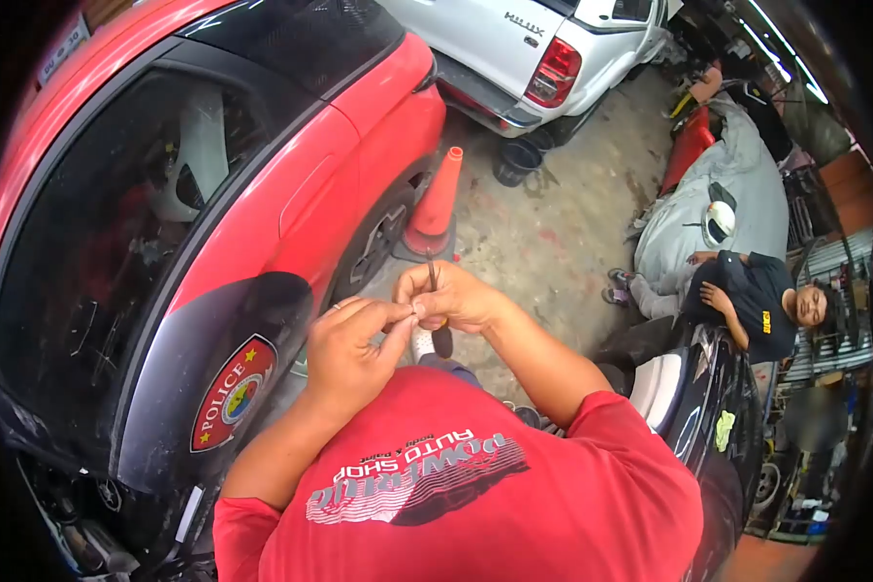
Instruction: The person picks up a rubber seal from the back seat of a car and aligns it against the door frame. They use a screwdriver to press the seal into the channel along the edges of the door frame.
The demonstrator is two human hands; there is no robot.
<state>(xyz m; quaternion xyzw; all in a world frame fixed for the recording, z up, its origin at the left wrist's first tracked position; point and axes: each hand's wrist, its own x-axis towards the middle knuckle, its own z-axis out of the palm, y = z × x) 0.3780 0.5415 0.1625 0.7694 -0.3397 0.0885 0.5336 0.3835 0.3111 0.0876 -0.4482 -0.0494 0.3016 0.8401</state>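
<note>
My left hand (352,347) is in front of my chest, thumb and forefinger pinched on a small pale piece (417,311) that is too small to name. My right hand (461,299) meets it there, fingers curled, their tips touching the left fingertips. A thin dark stick-like tool (432,267) sticks up from between the right fingers; its exact kind cannot be made out. The red car with a police badge (233,393) stands close on the left of both hands.
An orange traffic cone (438,199) stands by the red car's wheel. Beyond are a white pickup (524,58) and a black bucket (516,163). To the right, a person in a dark shirt (747,301) is beside a grey-covered vehicle (723,184) and a black car (708,407).
</note>
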